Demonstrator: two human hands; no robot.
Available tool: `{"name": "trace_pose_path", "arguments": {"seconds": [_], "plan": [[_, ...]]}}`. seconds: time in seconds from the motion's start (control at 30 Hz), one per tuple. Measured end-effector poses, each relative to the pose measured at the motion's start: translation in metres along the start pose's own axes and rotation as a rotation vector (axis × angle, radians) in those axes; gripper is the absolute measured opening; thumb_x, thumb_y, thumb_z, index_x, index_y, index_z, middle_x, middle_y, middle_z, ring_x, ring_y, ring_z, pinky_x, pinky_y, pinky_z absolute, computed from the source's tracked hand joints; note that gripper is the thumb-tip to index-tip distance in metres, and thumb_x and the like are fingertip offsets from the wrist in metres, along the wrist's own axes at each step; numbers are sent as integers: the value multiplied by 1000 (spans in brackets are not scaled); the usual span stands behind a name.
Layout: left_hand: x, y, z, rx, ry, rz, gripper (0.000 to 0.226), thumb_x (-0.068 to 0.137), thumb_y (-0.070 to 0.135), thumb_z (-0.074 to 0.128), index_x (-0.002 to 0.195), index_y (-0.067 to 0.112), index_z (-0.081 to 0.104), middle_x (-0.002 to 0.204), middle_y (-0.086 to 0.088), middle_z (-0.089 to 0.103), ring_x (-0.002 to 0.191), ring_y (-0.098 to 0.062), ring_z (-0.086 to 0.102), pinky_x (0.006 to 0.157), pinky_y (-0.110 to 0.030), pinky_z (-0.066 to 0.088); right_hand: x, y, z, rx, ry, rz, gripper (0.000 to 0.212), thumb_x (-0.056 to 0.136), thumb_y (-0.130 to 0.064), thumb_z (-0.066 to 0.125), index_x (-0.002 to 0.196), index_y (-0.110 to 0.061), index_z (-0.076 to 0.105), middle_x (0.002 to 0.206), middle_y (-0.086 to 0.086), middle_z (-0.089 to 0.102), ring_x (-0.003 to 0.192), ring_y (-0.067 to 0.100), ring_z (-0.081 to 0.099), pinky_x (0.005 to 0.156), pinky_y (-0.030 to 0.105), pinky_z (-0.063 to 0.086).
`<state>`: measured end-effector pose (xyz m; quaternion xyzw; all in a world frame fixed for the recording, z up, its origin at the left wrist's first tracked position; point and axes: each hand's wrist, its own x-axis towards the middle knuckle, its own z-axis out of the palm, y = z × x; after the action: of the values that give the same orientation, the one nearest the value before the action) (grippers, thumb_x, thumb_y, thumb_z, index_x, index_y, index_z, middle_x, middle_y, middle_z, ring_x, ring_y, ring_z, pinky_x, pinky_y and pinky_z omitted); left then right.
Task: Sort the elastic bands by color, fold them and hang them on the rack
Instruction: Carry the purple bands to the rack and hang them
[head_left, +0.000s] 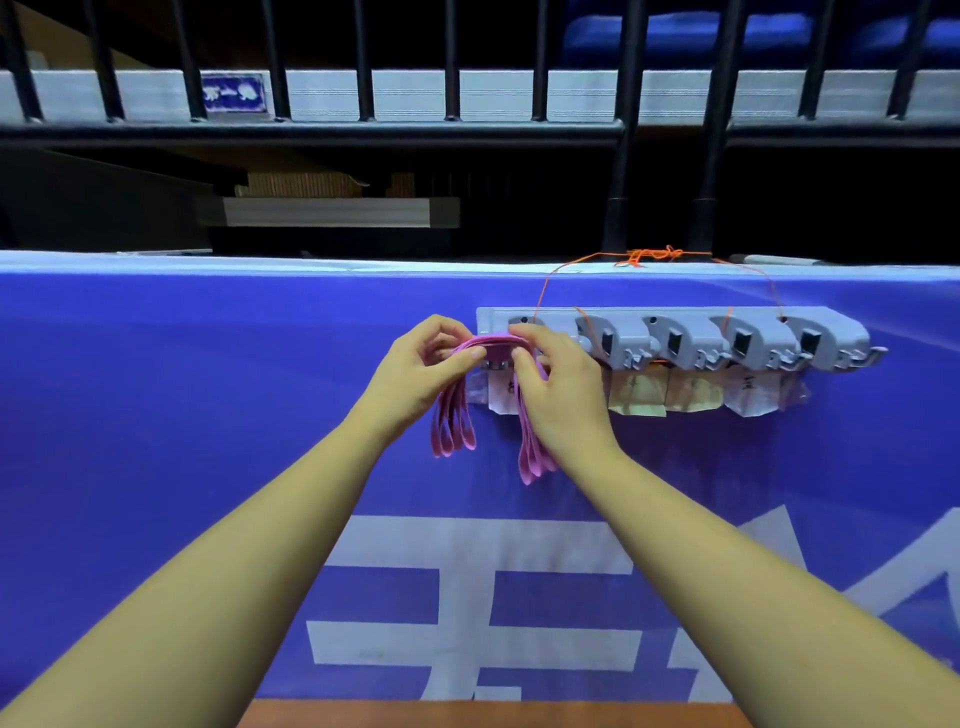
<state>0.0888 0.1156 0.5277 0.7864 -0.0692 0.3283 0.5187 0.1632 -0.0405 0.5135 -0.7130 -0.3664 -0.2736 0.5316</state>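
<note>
At the left end of the grey plastic wall rack (675, 332), a bundle of folded pink elastic bands (452, 421) drapes over the first holder, loops hanging on both sides. Left of the rack's end, the left hand (421, 374) pinches the bundle's top between thumb and curled fingers; the right hand (561, 395) pinches it likewise, covering that holder. Beneath the rack hang small paper labels (691, 392); orange string (649, 255) runs above it.

Grey rack (675, 335) hangs against blue banner (208, 389), tied up with orange string (649, 255). Four holders show to the right of the right hand (563, 395). Pink elastic bands (492, 343) drape over the rack's end, between the right hand and left hand (421, 374). Paper labels (639, 397) hang under the holders, right of the right hand.
</note>
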Motion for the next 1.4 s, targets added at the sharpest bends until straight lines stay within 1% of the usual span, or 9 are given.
{"name": "trace_pose_path", "arguments": {"seconds": [0.17, 0.37, 0.57, 0.7, 0.77, 0.9, 1.03, 1.2, 1.4], "plan": [[1, 8, 2, -66, 95, 105, 18, 89, 20, 70, 101, 10, 63, 97, -6, 69, 87, -9, 62, 79, -19, 49, -3, -7, 0, 9, 82, -131, 27, 96, -12, 53, 119, -14, 66, 114, 0, 67, 107, 8, 58, 92, 7, 37], [1, -13, -4, 74, -58, 84, 19, 88, 18, 69, 105, 17, 61, 106, -6, 69, 101, -19, 65, 92, -36, 52, -6, 0, 1, -83, 20, -155, 26, 94, -6, 54, 116, -10, 66, 113, 5, 67, 105, 11, 56, 88, -2, 29], [-9, -30, 2, 64, -127, 39, 25, 91, 18, 68, 113, 26, 58, 109, -1, 68, 106, -16, 65, 99, -42, 51, -17, 11, 6, -34, -117, -21, 29, 96, -17, 53, 123, -20, 60, 117, -6, 66, 107, 8, 61, 93, 20, 46], [-11, -23, 7, 36, -146, 27, 32, 94, 20, 63, 121, 33, 51, 107, -1, 70, 103, -13, 68, 94, -33, 53, -15, 5, 4, 109, -109, 61, 23, 96, -16, 55, 117, -21, 60, 106, -13, 66, 96, -7, 61, 81, 6, 44], [-11, -21, 7, 25, -110, 31, 33, 95, 20, 60, 122, 36, 52, 106, 1, 71, 103, -12, 68, 93, -31, 52, -12, 5, 5, 100, -98, 53, 22, 96, -14, 54, 116, -19, 62, 106, -12, 67, 94, -7, 61, 80, 4, 42], [-9, -24, 9, 111, 25, 96, 28, 93, 19, 60, 115, 35, 59, 115, 10, 66, 110, -5, 61, 94, -30, 51, -6, 4, 9, 87, -27, 35, 25, 94, -10, 55, 115, -17, 67, 108, -6, 71, 99, 5, 64, 88, 12, 46], [-10, -30, 9, 244, 16, 166, 33, 87, 20, 68, 116, 33, 59, 122, 16, 53, 120, -1, 50, 101, -28, 46, -9, 5, 9, 162, -75, 87, 25, 94, -14, 56, 115, -22, 68, 107, -11, 71, 100, 1, 64, 87, 14, 47], [-9, -28, 10, 139, 1, 166, 31, 94, 27, 63, 124, 23, 58, 128, 12, 58, 119, -5, 56, 100, -32, 50, -12, 10, 8, 283, -83, 138, 19, 96, -21, 59, 113, -24, 65, 105, -12, 71, 101, -2, 64, 88, 17, 49], [-9, -27, 12, 171, 0, 189, 29, 97, 21, 59, 125, 23, 63, 122, 5, 60, 114, -6, 59, 97, -30, 52, -8, 7, 6, 360, -56, 137, 18, 96, -15, 58, 104, -25, 70, 98, -11, 73, 96, 2, 67, 86, 18, 50]]}}
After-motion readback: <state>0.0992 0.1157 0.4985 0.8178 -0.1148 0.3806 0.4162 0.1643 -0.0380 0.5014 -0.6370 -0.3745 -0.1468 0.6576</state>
